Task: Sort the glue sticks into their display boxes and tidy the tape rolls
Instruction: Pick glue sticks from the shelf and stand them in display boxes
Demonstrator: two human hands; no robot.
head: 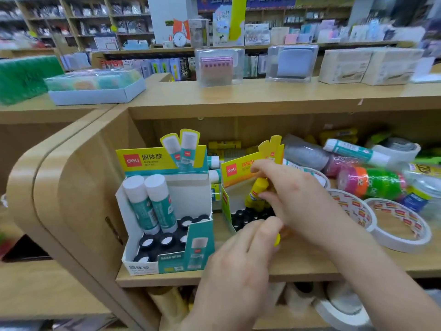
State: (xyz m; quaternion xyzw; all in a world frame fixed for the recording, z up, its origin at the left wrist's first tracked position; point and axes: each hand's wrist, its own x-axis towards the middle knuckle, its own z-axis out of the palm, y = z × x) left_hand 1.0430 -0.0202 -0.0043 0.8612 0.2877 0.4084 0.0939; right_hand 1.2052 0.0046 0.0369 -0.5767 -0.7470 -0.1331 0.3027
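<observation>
The right hand (pixel 293 194) holds a yellow glue stick (pixel 256 194) upright over the yellow display box (pixel 226 203), its grip pinching the stick at the upper body with thumb and fingertips. The stick's base sits right at the black sockets (pixel 248 217) in the box floor. Whether it is seated cannot be told, since the fingers hide part of it. The left hand (pixel 241 256) hovers just in front of the box with its fingers curled, and a yellow end (pixel 277 239) pokes out of that grip, probably another stick waiting its turn. To do this step well, the stick should probably go down straight, base centred over a free socket at the back, so the row fills from the rear and the front holes stay reachable. A light push on the cap should settle it, while the left hand could steady the thin card wall against tipping. On the same shelf (pixel 310 263), the teal display box (pixel 200 247) to the left holds two teal glue sticks (pixel 148 201). A loose teal stick (pixel 353 151) lies among the coloured tape rolls (pixel 372 182) and white tape rolls (pixel 401 225) to the right, not yet sorted.
</observation>
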